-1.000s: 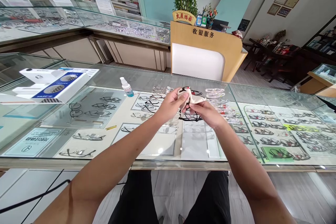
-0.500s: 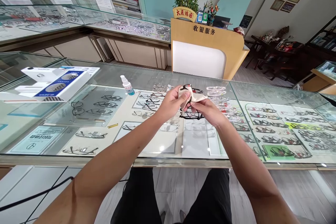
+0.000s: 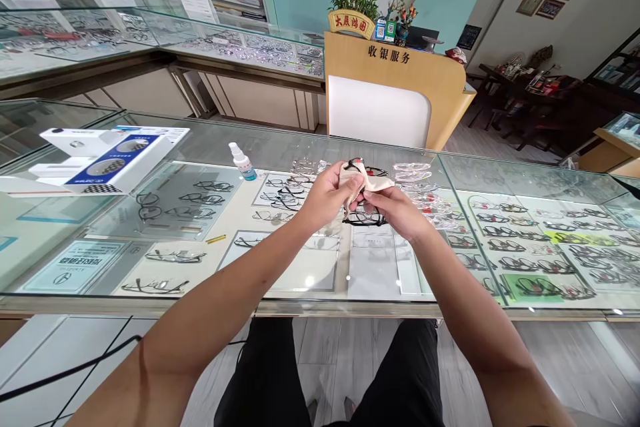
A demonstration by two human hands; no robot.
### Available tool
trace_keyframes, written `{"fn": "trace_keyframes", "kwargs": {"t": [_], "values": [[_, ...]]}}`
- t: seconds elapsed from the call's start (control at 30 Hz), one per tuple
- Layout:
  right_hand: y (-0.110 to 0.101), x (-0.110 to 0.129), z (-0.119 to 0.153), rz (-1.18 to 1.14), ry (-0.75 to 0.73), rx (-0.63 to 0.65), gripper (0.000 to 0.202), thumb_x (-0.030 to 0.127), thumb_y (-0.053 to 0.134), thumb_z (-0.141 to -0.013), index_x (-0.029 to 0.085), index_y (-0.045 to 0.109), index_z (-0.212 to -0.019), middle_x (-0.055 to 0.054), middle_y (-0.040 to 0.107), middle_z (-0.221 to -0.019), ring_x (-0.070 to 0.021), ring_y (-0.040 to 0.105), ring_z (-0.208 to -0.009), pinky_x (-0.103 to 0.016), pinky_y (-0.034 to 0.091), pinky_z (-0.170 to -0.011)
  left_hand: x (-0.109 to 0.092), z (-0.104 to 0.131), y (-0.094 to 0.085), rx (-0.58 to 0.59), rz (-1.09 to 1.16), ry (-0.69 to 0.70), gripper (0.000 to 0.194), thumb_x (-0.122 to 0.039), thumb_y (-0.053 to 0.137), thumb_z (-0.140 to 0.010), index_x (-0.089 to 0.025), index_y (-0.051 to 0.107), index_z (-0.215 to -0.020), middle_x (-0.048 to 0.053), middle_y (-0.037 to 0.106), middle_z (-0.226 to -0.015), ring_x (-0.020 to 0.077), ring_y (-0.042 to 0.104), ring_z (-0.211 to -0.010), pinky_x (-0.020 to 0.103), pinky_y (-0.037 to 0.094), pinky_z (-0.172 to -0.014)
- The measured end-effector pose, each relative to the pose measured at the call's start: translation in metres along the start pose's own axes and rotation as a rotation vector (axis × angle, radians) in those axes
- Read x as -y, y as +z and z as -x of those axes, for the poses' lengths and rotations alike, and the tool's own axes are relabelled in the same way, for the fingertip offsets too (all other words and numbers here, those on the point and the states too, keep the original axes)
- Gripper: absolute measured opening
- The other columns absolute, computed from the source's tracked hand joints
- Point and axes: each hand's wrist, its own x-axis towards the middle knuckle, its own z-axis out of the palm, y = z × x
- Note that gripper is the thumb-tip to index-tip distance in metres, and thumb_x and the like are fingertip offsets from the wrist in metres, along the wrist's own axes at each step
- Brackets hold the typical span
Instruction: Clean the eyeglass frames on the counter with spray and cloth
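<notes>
Above the glass counter, my left hand (image 3: 327, 197) is closed, its thumb pressing a cream cleaning cloth (image 3: 373, 183) folded around a pair of dark-framed eyeglasses (image 3: 356, 164). My right hand (image 3: 397, 210) meets it from the other side, thumb and fingers pinched at the dark frame beside the cloth. The cloth and fingers hide most of the lenses. More dark glasses (image 3: 365, 218) appear just below the fingers; whether they lie inside the case cannot be made out. To the left, a spray bottle (image 3: 243, 163) with bluish liquid stands upright on the counter.
The glass display counter (image 3: 300, 310) runs across in front of me, with rows of spectacles inside. An opened white and blue box (image 3: 117, 163) sits on its left part. A thin yellow stick (image 3: 216, 239) lies nearer. Beyond stands a wooden cashier desk (image 3: 395, 57).
Both hands stay in nearly the same place, still gripping cloth and glasses. Only a slight shift of the fingers, cloth and camera shows.
</notes>
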Motion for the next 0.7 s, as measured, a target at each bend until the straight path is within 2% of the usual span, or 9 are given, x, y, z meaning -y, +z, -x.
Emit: {"fn": "trace_keyframes", "kwargs": {"t": [0.1,0.17,0.3,0.4,0.57,0.63,0.7], "values": [[0.001,0.000,0.000,0.018,-0.025,0.034,0.033,0.055,0.084,-0.093,0.022,0.081,-0.100,-0.004,0.078,-0.090,-0.0192,0.058,-0.082,-0.035,0.046,-0.079,0.002,-0.001,-0.001,-0.033,-0.025,0.030,0.056,-0.075,0.073,-0.097,-0.020,0.059,-0.094,-0.003,0.062,-0.062,0.0111,0.056,-0.049,0.025,0.043,-0.051],[-0.002,0.003,0.001,0.003,-0.020,0.026,0.031,0.053,0.083,-0.094,0.022,0.081,-0.099,-0.004,0.077,-0.089,-0.0199,0.061,-0.085,-0.035,0.047,-0.080,0.003,-0.004,-0.005,0.009,0.012,0.025,0.057,-0.075,0.071,-0.098,-0.020,0.060,-0.091,-0.001,0.064,-0.065,0.0133,0.061,-0.054,0.027,0.048,-0.055],[-0.007,0.008,0.002,-0.056,0.018,-0.046,0.032,0.053,0.088,-0.089,0.022,0.081,-0.095,-0.003,0.076,-0.084,-0.0200,0.062,-0.084,-0.034,0.047,-0.080,0.002,-0.006,-0.008,0.119,0.087,-0.010,0.051,-0.063,0.087,-0.090,-0.018,0.064,-0.100,0.001,0.068,-0.077,0.0157,0.068,-0.069,0.027,0.052,-0.063],[-0.002,0.004,0.000,-0.074,0.028,-0.031,0.036,0.055,0.092,-0.084,0.023,0.082,-0.095,-0.003,0.076,-0.085,-0.0184,0.060,-0.080,-0.034,0.047,-0.078,0.003,-0.003,-0.003,0.042,0.045,-0.023,0.057,-0.061,0.093,-0.085,-0.019,0.063,-0.109,-0.002,0.067,-0.076,0.0110,0.060,-0.060,0.025,0.046,-0.056],[0.008,-0.004,-0.001,-0.024,0.010,0.012,0.040,0.061,0.088,-0.087,0.022,0.082,-0.093,-0.005,0.078,-0.087,-0.0190,0.058,-0.081,-0.034,0.044,-0.076,0.005,0.000,0.003,-0.092,-0.020,0.016,0.059,-0.076,0.077,-0.093,-0.021,0.056,-0.093,-0.006,0.059,-0.061,0.0088,0.049,-0.046,0.024,0.039,-0.048],[0.007,-0.001,0.000,-0.016,0.007,0.006,0.037,0.059,0.087,-0.089,0.022,0.082,-0.095,-0.004,0.078,-0.087,-0.0189,0.056,-0.081,-0.035,0.045,-0.078,0.006,-0.001,0.001,-0.082,-0.008,0.016,0.059,-0.078,0.071,-0.097,-0.021,0.058,-0.091,-0.004,0.059,-0.062,0.0104,0.053,-0.048,0.025,0.041,-0.050],[0.003,0.003,0.001,-0.025,0.015,-0.013,0.035,0.057,0.087,-0.089,0.023,0.082,-0.095,-0.004,0.077,-0.086,-0.0192,0.057,-0.081,-0.035,0.045,-0.080,0.007,-0.004,-0.004,-0.021,0.041,-0.001,0.058,-0.076,0.072,-0.097,-0.019,0.062,-0.091,0.000,0.064,-0.068,0.0129,0.060,-0.055,0.027,0.048,-0.057]]}}
